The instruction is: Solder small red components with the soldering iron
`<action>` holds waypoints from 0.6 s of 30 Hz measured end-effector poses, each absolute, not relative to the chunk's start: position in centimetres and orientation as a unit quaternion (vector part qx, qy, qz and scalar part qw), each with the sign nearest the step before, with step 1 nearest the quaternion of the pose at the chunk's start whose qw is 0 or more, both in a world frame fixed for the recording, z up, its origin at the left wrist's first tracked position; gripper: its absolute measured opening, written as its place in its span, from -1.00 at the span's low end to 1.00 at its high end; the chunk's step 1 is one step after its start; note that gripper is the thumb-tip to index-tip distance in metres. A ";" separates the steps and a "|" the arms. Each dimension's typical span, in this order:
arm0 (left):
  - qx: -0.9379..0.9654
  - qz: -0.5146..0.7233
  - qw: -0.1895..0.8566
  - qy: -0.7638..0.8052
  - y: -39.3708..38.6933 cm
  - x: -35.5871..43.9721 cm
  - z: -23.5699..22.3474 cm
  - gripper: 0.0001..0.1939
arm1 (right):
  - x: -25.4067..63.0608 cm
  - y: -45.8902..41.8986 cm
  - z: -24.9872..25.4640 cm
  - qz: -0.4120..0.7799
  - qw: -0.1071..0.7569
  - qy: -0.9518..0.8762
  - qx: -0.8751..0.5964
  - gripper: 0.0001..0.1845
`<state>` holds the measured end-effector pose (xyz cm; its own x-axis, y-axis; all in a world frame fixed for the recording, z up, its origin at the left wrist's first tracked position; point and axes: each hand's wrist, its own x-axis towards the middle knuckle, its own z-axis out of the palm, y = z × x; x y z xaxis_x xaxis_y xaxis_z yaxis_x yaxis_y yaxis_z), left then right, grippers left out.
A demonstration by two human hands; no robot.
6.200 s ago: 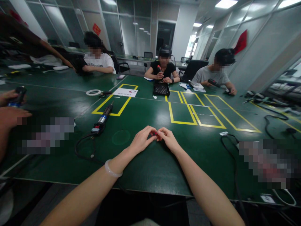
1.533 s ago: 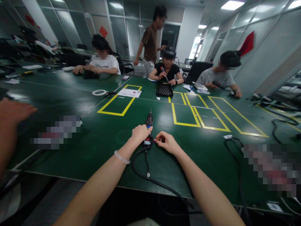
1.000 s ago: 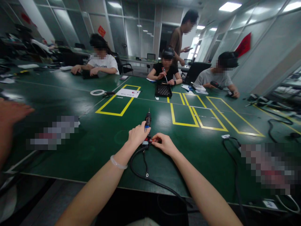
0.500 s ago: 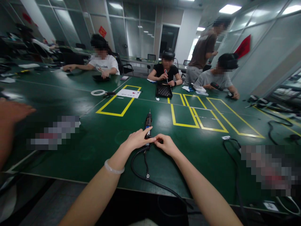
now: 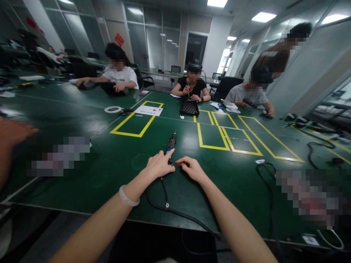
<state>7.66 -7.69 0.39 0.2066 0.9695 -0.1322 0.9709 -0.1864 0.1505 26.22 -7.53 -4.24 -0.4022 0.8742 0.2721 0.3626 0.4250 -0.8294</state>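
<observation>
A dark electric screwdriver (image 5: 172, 140) with a blue band lies on the green table, its thin bit pointing away from me and a little to the right. My left hand (image 5: 159, 163) is closed over its rear half, with the forefinger stretched along the body. Part of the handle is hidden under that hand. Just to the right, my right hand (image 5: 192, 168) hovers with bent, parted fingers and nothing visible in them. Its fingertips are close to my left thumb but apart from the tool. From the tool's back end a black cable (image 5: 181, 213) loops toward the table's front edge.
Yellow tape rectangles (image 5: 215, 147) mark the table. A paper sheet (image 5: 149, 110), a white tape roll (image 5: 113, 109) and a black tray (image 5: 189, 108) lie farther off. Co-workers sit opposite; another person's hand (image 5: 16, 133) reaches in at left. A black cable (image 5: 270, 197) runs at right.
The screwdriver has turned slightly, its rear end shifting left with my left hand. My right fingers have come away from the tool. A standing person in the background has moved right.
</observation>
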 end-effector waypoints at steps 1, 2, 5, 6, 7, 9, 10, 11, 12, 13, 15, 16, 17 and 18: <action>0.773 -0.007 0.096 0.627 -7.6 7.3 0.4 -0.12 | 26.4 -7.5 -4.3 0.355 0.371 -0.753 -0.411 -0.69; 0.774 -0.011 0.092 0.627 -7.4 6.8 0.5 -0.13 | 26.5 -7.4 -4.3 0.361 0.375 -0.746 -0.415 -0.69; 0.767 -0.027 0.082 0.635 -6.5 4.5 0.6 -0.12 | 26.9 -7.3 -4.4 0.370 0.377 -0.737 -0.422 -0.71; 0.763 -0.034 0.081 0.640 -6.1 3.5 0.6 -0.12 | 27.0 -7.3 -4.4 0.367 0.375 -0.739 -0.423 -0.71; 0.758 -0.041 0.081 0.645 -5.6 2.3 0.6 -0.12 | 27.0 -7.3 -4.4 0.361 0.373 -0.742 -0.423 -0.72; 0.749 -0.058 0.084 0.654 -4.5 -0.4 0.7 -0.11 | 27.0 -7.4 -4.3 0.347 0.368 -0.751 -0.423 -0.72; 0.743 -0.065 0.084 0.660 -3.8 -1.8 0.8 -0.12 | 27.0 -7.4 -4.3 0.342 0.367 -0.755 -0.423 -0.72; 0.739 -0.072 0.088 0.664 -3.2 -3.2 0.8 -0.12 | 27.0 -7.4 -4.2 0.339 0.366 -0.757 -0.423 -0.72; 0.733 -0.079 0.092 0.669 -2.5 -4.7 0.9 -0.12 | 27.0 -7.4 -4.2 0.338 0.366 -0.757 -0.423 -0.72; 0.726 -0.084 0.094 0.676 -1.8 -6.1 0.9 -0.11 | 27.0 -7.4 -4.1 0.338 0.365 -0.757 -0.424 -0.72; 0.712 -0.091 0.097 0.690 -0.6 -8.7 0.8 -0.11 | 27.0 -7.4 -4.1 0.339 0.364 -0.755 -0.426 -0.73; 0.704 -0.091 0.096 0.698 -0.1 -9.9 0.7 -0.11 | 27.0 -7.4 -4.1 0.340 0.365 -0.754 -0.427 -0.73; 0.696 -0.076 0.096 0.708 0.4 -10.9 0.7 -0.11 | 27.0 -7.4 -4.1 0.341 0.365 -0.753 -0.428 -0.73; 0.689 -0.058 0.095 0.716 0.7 -11.9 0.7 -0.11 | 27.0 -7.4 -4.1 0.342 0.366 -0.751 -0.429 -0.74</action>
